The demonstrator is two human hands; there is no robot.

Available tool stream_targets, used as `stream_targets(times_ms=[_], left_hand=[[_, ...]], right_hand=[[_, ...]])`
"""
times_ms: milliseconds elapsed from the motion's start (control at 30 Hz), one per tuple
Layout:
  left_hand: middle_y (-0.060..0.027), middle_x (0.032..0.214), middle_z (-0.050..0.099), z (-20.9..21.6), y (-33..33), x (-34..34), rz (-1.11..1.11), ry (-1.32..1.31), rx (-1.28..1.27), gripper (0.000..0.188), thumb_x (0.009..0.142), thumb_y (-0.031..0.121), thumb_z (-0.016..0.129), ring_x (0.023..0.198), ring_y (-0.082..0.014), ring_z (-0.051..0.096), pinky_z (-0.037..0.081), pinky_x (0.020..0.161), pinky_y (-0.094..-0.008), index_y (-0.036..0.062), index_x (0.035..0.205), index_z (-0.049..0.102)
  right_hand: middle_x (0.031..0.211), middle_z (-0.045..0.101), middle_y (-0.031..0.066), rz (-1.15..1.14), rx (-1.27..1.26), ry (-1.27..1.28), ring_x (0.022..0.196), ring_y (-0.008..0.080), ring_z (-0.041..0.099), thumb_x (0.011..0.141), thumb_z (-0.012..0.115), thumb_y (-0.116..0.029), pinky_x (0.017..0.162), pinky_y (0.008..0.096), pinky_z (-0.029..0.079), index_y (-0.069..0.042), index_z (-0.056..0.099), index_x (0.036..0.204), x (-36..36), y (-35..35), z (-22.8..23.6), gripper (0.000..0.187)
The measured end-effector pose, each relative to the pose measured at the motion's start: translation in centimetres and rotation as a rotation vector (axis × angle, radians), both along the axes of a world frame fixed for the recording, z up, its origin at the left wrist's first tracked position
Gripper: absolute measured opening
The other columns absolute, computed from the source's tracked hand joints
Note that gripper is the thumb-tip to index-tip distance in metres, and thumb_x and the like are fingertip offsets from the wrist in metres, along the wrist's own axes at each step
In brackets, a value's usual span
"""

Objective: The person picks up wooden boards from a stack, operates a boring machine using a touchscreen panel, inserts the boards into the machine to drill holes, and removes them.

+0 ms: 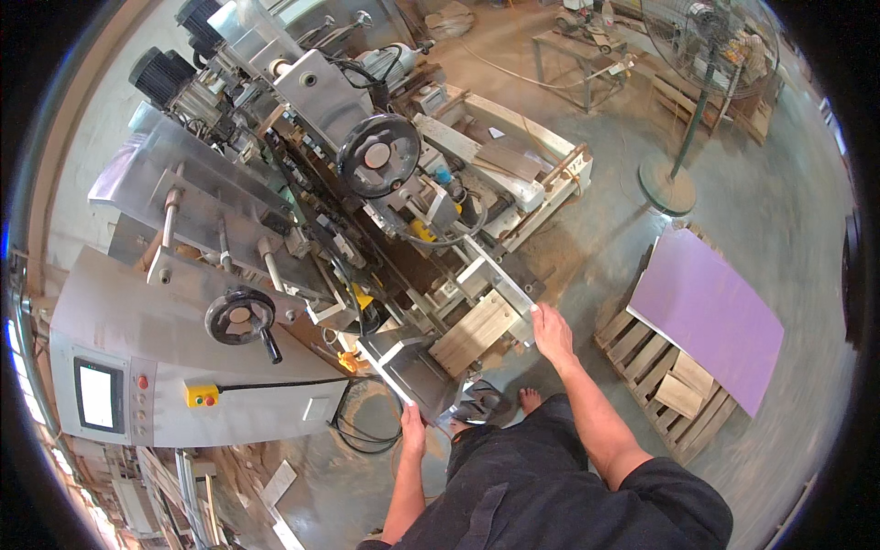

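Observation:
In front of me the infeed of a large woodworking machine holds a short stack of pale wooden boards (477, 332), lying between two metal side guides. My left hand (412, 427) grips the near end of the left metal guide (396, 374), with its fingers close together. On the other side, my right hand (552, 333) has its fingers on the near end of the right metal guide (502, 277). Neither hand touches the boards. The undersides of both hands' grips are hidden.
Two black handwheels (379, 156) (240, 316) sit on the machine. A control cabinet with a screen (98, 394) and a yellow button box (202, 395) stands left, with a black cable looping down. At right, a pallet (634, 353) bears a purple sheet (710, 307); behind stands a fan (701, 101).

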State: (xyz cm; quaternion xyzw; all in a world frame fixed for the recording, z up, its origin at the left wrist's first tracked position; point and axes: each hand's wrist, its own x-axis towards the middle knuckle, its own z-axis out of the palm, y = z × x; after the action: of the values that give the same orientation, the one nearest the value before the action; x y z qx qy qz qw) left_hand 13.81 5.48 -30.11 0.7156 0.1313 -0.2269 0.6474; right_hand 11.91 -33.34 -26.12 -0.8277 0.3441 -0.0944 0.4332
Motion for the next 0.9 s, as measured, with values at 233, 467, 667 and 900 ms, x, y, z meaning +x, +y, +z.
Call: stream_targets(times_ms=[233,467,667,900], left_hand=[[-0.0074,0.128,0.055,-0.7,0.0,0.1,0.026,-0.043,-0.075,0.051,0.107,0.039,0.04,0.115,-0.0182,0.052,0.041,0.102,-0.0335,0.0004,0.141,0.044],[-0.0071,0.129,0.056,-0.8,0.1,0.1,0.0,-0.049,-0.101,0.05,0.107,0.039,0.039,0.116,-0.0187,0.054,0.043,0.101,-0.0354,0.0019,0.139,0.045],[-0.0065,0.118,0.056,-1.3,0.0,-0.1,0.049,-0.051,-0.035,0.062,0.105,0.043,0.044,0.104,-0.0149,0.049,0.041,0.093,-0.0286,-0.0073,0.142,0.042],[-0.0057,0.116,0.057,-1.3,0.0,-0.1,0.019,-0.074,-0.021,0.057,0.106,0.042,0.043,0.102,-0.0149,0.05,0.042,0.092,-0.029,-0.006,0.136,0.047]], right_hand=[[0.115,0.064,0.022,0.003,0.01,-0.005,0.11,0.0414,0.059,0.102,0.041,-0.037,0.094,0.0485,0.047,-0.006,0.06,0.12,0.1,0.0,-0.4,0.041],[0.116,0.064,0.0225,0.009,0.011,0.004,0.109,0.0422,0.06,0.103,0.04,-0.037,0.093,0.0496,0.047,-0.005,0.06,0.118,0.1,-0.1,-0.8,0.041],[0.114,0.064,0.0225,0.002,0.003,-0.025,0.108,0.0421,0.06,0.103,0.04,-0.037,0.093,0.0493,0.047,-0.005,0.061,0.117,0.0,0.0,-0.8,0.041],[0.116,0.064,0.0224,0.015,-0.004,-0.005,0.109,0.0414,0.06,0.102,0.041,-0.036,0.093,0.0482,0.047,-0.004,0.062,0.118,0.1,-0.1,-0.6,0.041]])
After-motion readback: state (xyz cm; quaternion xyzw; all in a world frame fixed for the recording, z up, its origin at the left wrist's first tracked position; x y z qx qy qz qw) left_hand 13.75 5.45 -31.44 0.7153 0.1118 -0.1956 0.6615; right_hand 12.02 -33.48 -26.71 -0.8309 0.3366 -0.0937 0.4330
